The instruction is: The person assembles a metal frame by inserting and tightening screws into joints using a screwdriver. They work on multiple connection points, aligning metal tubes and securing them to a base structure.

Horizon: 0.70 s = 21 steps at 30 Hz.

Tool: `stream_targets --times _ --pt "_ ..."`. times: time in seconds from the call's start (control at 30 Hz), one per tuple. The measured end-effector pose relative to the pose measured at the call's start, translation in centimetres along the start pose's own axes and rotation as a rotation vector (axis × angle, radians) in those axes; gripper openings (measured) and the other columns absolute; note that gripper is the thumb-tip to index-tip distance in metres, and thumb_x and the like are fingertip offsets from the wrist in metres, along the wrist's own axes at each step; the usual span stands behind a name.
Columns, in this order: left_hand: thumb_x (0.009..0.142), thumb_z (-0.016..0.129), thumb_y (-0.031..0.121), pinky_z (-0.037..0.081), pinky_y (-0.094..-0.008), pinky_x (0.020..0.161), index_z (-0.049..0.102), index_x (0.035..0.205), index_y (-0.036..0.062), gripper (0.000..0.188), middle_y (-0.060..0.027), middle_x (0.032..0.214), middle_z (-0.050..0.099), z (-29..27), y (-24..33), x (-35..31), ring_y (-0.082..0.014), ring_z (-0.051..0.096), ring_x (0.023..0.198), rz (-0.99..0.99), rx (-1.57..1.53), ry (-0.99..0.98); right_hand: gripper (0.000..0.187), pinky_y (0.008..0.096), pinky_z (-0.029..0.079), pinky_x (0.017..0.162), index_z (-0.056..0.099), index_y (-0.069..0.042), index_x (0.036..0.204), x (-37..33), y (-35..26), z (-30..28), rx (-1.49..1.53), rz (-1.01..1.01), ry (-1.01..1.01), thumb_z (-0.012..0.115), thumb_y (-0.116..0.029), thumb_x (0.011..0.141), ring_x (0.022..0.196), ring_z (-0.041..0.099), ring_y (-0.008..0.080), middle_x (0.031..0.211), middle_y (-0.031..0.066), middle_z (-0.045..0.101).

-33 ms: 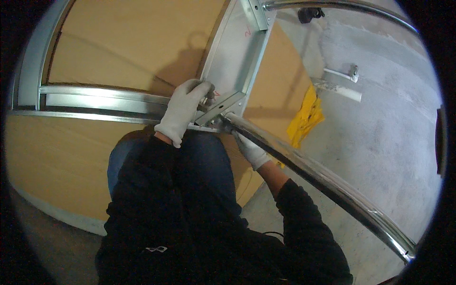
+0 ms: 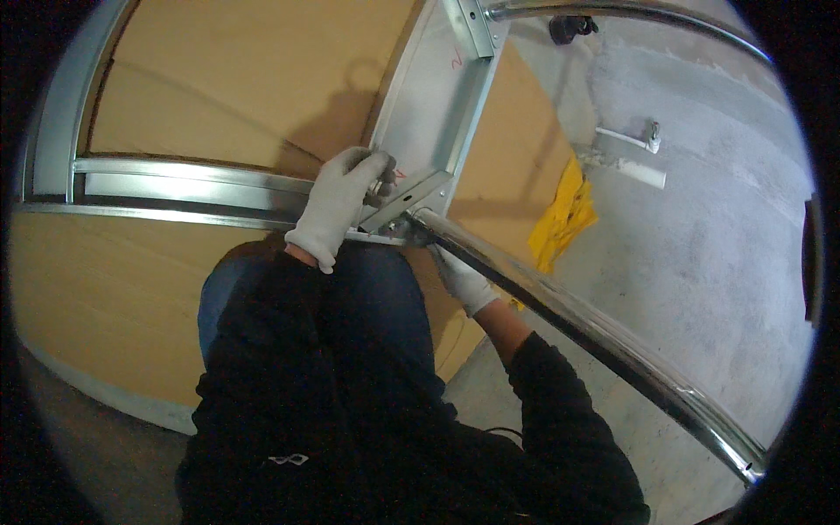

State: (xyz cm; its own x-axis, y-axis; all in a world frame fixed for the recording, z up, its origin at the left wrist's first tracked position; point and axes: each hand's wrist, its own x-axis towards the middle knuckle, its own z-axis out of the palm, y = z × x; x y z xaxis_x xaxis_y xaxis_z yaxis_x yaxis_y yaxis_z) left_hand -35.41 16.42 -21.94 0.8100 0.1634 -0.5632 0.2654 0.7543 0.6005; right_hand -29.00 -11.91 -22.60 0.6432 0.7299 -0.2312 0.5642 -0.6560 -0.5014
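Observation:
My left hand [image 2: 337, 197] wears a white glove and is at the inner corner of a silver metal frame [image 2: 201, 188]. Its fingers are curled and pressed together round something small and shiny that I cannot make out. Right beside those fingertips is a slotted metal bracket [image 2: 407, 201], fixed across the frame's corner. A chrome tube [image 2: 569, 306] runs from this bracket toward the lower right. Under the tube's upper end is my right hand [image 2: 464, 280], also gloved in white, its fingers hidden behind the tube and the frame corner.
Brown cardboard [image 2: 245, 87] lies inside and beneath the frame. A second curved tube [image 2: 630, 9] leaves a bracket [image 2: 471, 26] at the top. On the grey floor [image 2: 700, 245] are a yellow crumpled sheet [image 2: 564, 214], a white pipe piece [image 2: 626, 137] and a black object [image 2: 570, 28].

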Motion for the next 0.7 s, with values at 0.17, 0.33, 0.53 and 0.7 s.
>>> stream_targets --times 0.17,0.33,0.53,0.7 --pt "0.089 0.054 0.029 0.047 -0.0258 0.068 0.059 0.101 -0.0022 0.034 -0.0062 0.09 0.06 -0.1 0.1 -0.1 -0.0122 0.056 0.078 -0.005 -0.007 -0.012 0.027 0.0367 0.05 0.077 0.062 -0.008 0.106 -0.8 -0.7 -0.8 -0.451 -0.029 -0.053 0.063 -0.019 0.082 0.091 0.062 0.0311 0.097 0.0152 0.064" --pt "0.089 0.054 0.03 0.048 -0.0258 0.068 0.059 0.1 -0.0019 0.034 -0.006 0.088 0.06 0.0 0.2 -0.2 -0.0117 0.056 0.076 0.013 0.038 0.013 0.027 0.0362 0.05 0.075 0.062 -0.009 0.107 -1.2 0.8 -0.3 -0.443 -0.087 0.02 0.063 -0.019 0.082 0.093 0.062 0.0313 0.1 0.0168 0.063" --pt "0.089 0.053 0.03 0.048 -0.0253 0.067 0.059 0.1 -0.0022 0.035 -0.0058 0.089 0.06 0.2 0.1 0.0 -0.0116 0.056 0.076 0.015 0.059 0.0 0.026 0.0375 0.049 0.078 0.061 -0.011 0.108 -0.6 3.4 -0.2 0.436 0.469 -0.169 0.058 -0.022 0.085 0.097 0.059 0.0319 0.103 0.018 0.061" --pt "0.089 0.054 0.03 0.047 -0.0247 0.065 0.059 0.101 -0.0009 0.033 -0.0055 0.089 0.061 0.1 -0.4 0.1 -0.0107 0.057 0.075 -0.011 -0.001 0.003 0.029 0.0394 0.048 0.08 0.058 -0.011 0.111 8.3 -2.1 -6.9 -0.425 0.136 -0.951 0.05 -0.026 0.087 0.1 0.056 0.0326 0.105 0.0173 0.059"
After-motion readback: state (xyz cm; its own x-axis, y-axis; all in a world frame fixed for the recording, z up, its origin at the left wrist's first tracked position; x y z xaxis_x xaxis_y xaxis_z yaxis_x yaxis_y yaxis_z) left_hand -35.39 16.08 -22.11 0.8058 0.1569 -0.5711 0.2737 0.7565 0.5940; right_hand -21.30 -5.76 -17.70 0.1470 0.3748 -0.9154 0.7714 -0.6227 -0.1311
